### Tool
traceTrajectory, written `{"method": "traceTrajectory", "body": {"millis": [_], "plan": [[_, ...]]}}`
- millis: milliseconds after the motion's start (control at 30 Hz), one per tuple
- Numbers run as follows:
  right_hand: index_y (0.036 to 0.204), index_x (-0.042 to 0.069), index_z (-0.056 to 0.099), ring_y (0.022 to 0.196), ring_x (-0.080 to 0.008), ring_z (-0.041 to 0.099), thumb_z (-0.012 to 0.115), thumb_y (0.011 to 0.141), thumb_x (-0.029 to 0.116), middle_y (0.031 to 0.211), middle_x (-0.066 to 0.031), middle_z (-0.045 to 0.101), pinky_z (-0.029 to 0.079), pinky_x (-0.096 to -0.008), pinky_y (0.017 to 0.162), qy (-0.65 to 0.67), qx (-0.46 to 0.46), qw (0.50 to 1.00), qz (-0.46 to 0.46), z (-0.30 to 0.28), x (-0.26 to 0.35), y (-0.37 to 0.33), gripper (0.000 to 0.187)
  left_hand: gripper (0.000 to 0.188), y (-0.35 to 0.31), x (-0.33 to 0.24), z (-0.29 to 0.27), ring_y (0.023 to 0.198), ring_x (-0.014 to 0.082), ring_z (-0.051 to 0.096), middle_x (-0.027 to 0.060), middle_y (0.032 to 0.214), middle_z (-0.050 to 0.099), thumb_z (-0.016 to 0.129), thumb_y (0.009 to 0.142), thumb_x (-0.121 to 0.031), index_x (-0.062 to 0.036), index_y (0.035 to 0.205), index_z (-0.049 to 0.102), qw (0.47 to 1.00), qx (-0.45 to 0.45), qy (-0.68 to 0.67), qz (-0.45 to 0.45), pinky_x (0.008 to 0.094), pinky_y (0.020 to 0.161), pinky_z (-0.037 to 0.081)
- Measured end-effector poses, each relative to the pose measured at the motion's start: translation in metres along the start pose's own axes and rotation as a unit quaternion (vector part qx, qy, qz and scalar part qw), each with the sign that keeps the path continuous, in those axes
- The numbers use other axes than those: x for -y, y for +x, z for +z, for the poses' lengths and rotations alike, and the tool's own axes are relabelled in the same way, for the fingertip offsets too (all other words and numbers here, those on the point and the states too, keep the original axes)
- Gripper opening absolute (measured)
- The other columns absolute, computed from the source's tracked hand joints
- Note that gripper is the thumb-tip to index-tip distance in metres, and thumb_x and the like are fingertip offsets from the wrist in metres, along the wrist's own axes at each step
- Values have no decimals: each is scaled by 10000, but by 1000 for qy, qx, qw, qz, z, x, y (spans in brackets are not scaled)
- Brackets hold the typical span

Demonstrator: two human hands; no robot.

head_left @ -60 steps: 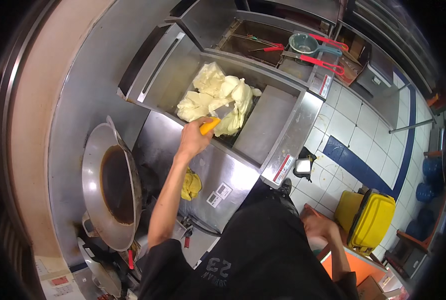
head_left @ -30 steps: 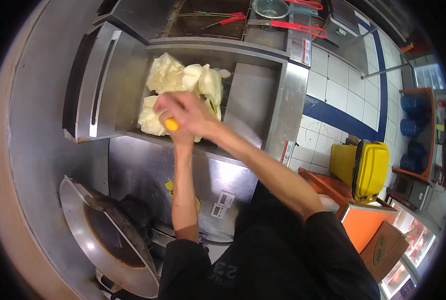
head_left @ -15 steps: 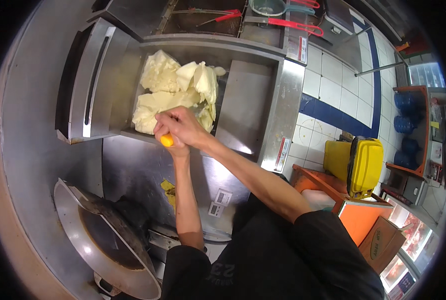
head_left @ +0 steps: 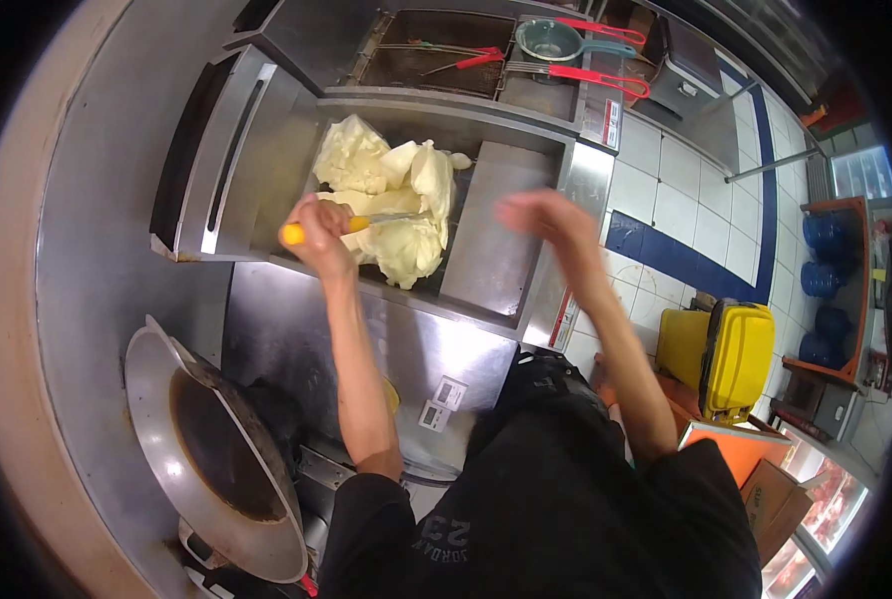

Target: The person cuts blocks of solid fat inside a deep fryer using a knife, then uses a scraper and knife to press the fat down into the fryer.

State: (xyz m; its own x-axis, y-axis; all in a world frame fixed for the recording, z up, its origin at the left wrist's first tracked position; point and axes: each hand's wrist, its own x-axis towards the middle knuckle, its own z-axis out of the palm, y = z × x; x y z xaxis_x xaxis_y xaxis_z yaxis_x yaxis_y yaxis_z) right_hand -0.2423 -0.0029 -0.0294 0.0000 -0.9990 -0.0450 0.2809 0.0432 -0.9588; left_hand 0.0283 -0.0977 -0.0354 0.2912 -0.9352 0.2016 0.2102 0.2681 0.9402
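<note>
— One yellow-handled knife (head_left: 351, 224), blade laid into the pale yellow blocks (head_left: 391, 205) heaped in the steel vat (head_left: 496, 250). Several chunks, too jumbled to count.

— Left hand (head_left: 316, 232) fisted round that handle, forearm stretched forward. Right hand (head_left: 546, 215) hovers above the vat, blurred, fingers apparently spread, holding nothing.

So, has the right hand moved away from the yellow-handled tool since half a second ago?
Yes. The right hand was on the yellow-handled tool beside the left hand; now it hovers apart, over the steel cover right of the pale blocks.
</note>
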Motion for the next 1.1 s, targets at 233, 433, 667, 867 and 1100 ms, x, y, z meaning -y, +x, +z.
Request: {"method": "traceTrajectory", "body": {"millis": [233, 433, 667, 867, 1100], "plan": [[1050, 22, 620, 850, -184, 627, 498, 966, 401, 926, -74, 652, 469, -343, 862, -51, -328, 936, 117, -177, -43, -218, 407, 361, -37, -12, 9, 427, 120, 282, 15, 462, 304, 431, 920, -131, -83, 577, 331, 995, 16, -30, 90, 305, 497, 345], [1068, 41, 613, 831, -173, 614, 506, 967, 423, 898, -61, 635, 469, -334, 827, -65, -436, 879, 182, -195, -84, -308, 410, 407, -69, 31, -4, 426, 100, 322, 9, 469, 347, 450, 946, -153, -53, 563, 356, 992, 52, 30, 107, 271, 436, 296], [1094, 30, 583, 806, -168, 598, 519, 967, 417, 893, -61, 624, 479, -325, 807, -15, -448, 870, 205, -208, -85, -306, 413, 370, -82, 58, -3, 432, 103, 284, 20, 469, 337, 382, 907, -30, -62, 548, 298, 990, 58, 80, 97, 278, 438, 268], [1102, 18, 574, 812, -173, 592, 539, 962, 407, 894, -68, 613, 484, -319, 794, 7, -441, 877, 190, -219, -81, -298, 415, 366, -80, 72, -9, 440, 108, 296, 18, 475, 334, 390, 908, -43, -68, 552, 309, 994, 39, 56, 79, 278, 455, 286], [1093, 32, 584, 799, -178, 590, 537, 960, 419, 896, -66, 619, 476, -332, 785, 28, -468, 864, 183, -215, -85, -313, 412, 368, -52, 79, -23, 428, 108, 312, 9, 479, 322, 412, 910, -55, -66, 554, 318, 999, -16, -2, 40, 279, 445, 304]]}}
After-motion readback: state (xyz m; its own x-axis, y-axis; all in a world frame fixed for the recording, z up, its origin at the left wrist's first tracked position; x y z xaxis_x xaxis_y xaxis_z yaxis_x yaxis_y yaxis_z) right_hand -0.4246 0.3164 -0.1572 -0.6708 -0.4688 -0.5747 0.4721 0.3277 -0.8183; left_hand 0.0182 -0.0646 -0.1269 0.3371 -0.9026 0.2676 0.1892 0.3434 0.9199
